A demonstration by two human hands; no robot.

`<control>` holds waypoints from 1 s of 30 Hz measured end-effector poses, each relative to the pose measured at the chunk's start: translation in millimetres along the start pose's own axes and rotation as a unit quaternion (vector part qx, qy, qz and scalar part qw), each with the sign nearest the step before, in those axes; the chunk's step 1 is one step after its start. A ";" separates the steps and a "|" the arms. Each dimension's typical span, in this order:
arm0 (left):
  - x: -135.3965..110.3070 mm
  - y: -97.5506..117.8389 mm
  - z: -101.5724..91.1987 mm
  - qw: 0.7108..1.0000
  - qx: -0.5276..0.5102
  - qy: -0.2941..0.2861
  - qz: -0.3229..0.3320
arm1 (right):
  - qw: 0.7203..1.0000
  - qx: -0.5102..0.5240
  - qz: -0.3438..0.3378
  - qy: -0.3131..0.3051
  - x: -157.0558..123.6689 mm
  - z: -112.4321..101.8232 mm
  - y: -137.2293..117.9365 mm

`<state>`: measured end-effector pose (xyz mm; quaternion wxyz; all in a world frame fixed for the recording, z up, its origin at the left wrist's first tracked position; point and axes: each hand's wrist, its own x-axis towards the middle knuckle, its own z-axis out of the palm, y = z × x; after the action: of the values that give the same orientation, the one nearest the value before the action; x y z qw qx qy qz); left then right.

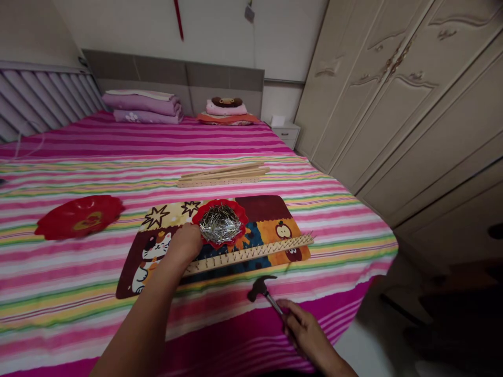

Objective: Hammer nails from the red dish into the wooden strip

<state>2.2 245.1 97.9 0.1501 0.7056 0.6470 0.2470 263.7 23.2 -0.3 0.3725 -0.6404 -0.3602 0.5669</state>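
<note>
In the head view, my right hand [304,331] is wrapped round the handle of a claw hammer [261,289], its head just in front of the mat. My left hand [186,242] is curled at the left edge of a red scalloped dish [244,215] heaped with loose nails [220,224]. Its fingertips and whatever they hold are hidden. Beneath that hand a long wooden strip [251,253] lies slantwise across the patterned mat [264,208]. Rows of nails stand up out of the strip along its length; its left end is behind my left hand.
Several wooden strips [223,178] lie behind the mat. To the left is a red scalloped tray [80,215]. Everything rests on a bed with a striped sheet [338,209]. Folded bedding [145,107] sits by the headboard, and a wardrobe [377,84] stands at the right.
</note>
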 end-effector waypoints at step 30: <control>-105.8 -58.2 -28.2 0.843 -0.462 0.037 -0.274 | 1.000 -0.021 0.007 0.012 -2.2 1.9 4.7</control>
<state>-66.2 144.4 74.0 0.4958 0.3391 0.6299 0.4924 261.8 19.2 -3.5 0.3593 -0.6576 -0.3630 0.5538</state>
